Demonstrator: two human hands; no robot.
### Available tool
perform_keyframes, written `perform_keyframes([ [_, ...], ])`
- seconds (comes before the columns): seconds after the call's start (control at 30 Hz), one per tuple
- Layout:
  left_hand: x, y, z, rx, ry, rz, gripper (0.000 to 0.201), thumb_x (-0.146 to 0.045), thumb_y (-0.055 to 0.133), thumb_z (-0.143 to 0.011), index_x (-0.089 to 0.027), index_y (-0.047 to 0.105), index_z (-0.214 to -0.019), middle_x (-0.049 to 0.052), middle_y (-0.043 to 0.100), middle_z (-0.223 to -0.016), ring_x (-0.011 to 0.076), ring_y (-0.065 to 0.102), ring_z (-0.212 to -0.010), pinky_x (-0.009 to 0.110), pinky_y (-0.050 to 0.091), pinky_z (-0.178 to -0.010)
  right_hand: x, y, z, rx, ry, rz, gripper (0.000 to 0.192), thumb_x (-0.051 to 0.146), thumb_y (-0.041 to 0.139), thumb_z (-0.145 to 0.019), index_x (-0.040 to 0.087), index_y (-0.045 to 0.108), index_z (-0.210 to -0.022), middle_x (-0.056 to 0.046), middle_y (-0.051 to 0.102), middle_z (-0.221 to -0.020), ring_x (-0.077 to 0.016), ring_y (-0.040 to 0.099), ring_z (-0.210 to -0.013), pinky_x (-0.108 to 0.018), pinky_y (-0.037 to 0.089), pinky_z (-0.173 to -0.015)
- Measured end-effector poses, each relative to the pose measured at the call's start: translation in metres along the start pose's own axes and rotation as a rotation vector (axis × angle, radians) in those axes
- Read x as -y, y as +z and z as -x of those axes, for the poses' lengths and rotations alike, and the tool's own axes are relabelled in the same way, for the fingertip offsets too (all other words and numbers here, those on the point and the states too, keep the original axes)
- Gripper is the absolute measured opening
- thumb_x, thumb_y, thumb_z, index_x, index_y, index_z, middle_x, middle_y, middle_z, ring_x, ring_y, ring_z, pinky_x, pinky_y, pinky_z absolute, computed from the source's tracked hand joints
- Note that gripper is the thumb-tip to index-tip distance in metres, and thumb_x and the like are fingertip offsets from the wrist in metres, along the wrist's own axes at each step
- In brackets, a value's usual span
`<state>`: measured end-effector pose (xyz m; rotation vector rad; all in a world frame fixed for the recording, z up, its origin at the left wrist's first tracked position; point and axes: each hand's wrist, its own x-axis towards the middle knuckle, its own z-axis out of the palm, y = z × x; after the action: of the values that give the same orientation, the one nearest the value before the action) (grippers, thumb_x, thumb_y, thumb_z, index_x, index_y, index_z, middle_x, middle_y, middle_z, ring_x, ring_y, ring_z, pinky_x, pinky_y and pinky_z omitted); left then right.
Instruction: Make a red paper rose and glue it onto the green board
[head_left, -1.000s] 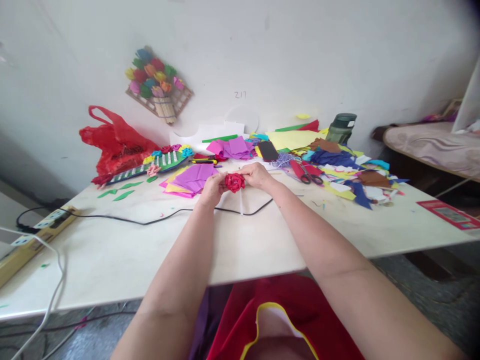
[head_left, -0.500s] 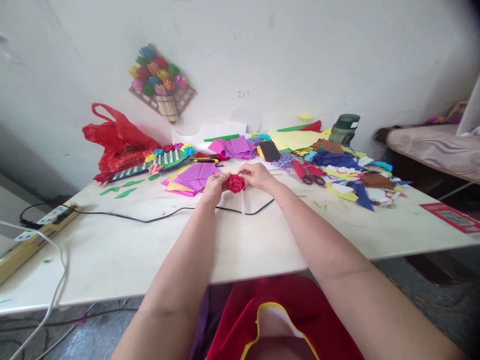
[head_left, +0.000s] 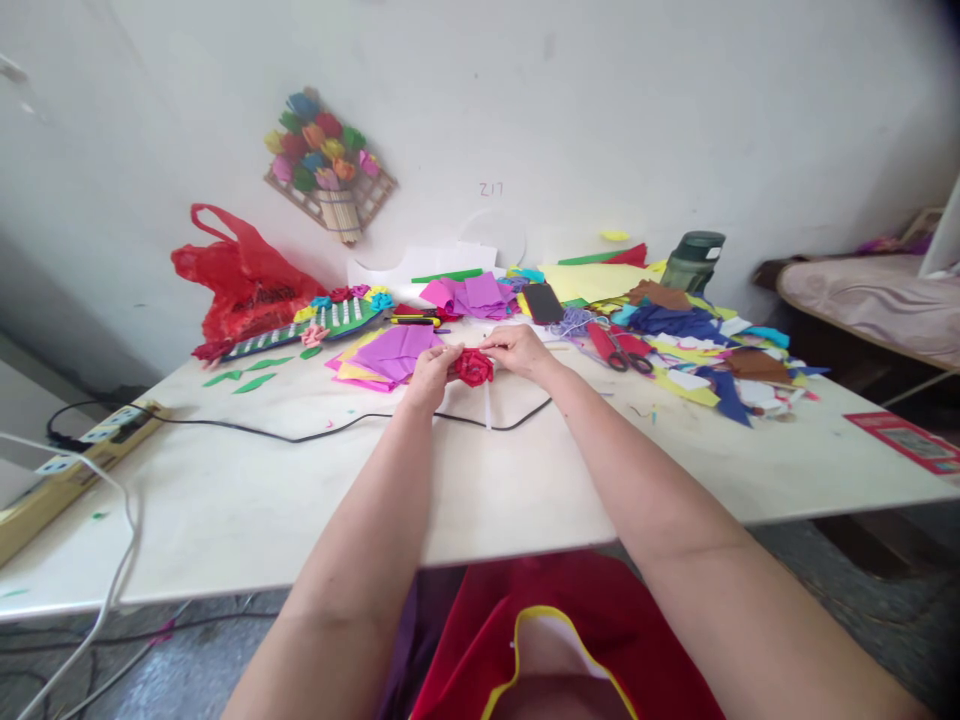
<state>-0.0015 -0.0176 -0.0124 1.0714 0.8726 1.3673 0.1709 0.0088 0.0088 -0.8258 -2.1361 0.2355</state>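
A crumpled red paper flower [head_left: 474, 368] is held just above the white table, in front of me. My left hand [head_left: 435, 374] grips it from the left, with thumb and fingers closed on its edge. At the flower's upper right edge, the fingertips of my right hand [head_left: 520, 352] are pinched together on the red paper. A thin white strip [head_left: 489, 410] hangs below the flower; where it is attached I cannot tell. Purple paper sheets [head_left: 397, 350] lie just behind my left hand. Beyond my right hand are red-handled scissors [head_left: 628, 362].
A black cord [head_left: 300, 439] crosses the table from a power strip [head_left: 97, 450]. Left stand a red plastic bag [head_left: 240, 275] and a striped board [head_left: 300, 335] with paper flowers. A phone [head_left: 541, 303], coloured scraps [head_left: 697, 345] and a green bottle [head_left: 691, 262] lie or stand right.
The view has shifted very slightly. Both hands stay at the red paper flower, with only a tiny movement of the right fingers along its upper edge.
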Motion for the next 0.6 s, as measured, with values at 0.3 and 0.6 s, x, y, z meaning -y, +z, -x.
perform_keyframes([
  [0.3,0.002,-0.002,-0.003,-0.076,-0.005,0.004,0.031,-0.038,0.078,-0.057,-0.015,0.057,-0.062,0.002,0.062,-0.057,0.0147,0.059,-0.052,0.027,0.047,-0.054,0.005,-0.001,0.001,-0.052,0.002,0.172,0.018,0.021,0.057,-0.080,0.017,0.074,-0.086,-0.008,0.071,-0.094,-0.0181,0.062,-0.086,-0.028,0.044,-0.078],
  [0.6,-0.001,-0.005,-0.006,-0.294,0.088,0.055,0.023,-0.031,0.073,-0.062,-0.015,0.057,-0.064,0.000,0.059,-0.054,0.0129,0.058,-0.052,0.026,0.048,-0.057,0.021,-0.020,0.008,0.050,0.202,0.634,0.033,0.032,0.045,-0.084,0.014,0.070,-0.071,-0.012,0.069,-0.076,-0.0217,0.061,-0.076,-0.029,0.037,-0.065],
])
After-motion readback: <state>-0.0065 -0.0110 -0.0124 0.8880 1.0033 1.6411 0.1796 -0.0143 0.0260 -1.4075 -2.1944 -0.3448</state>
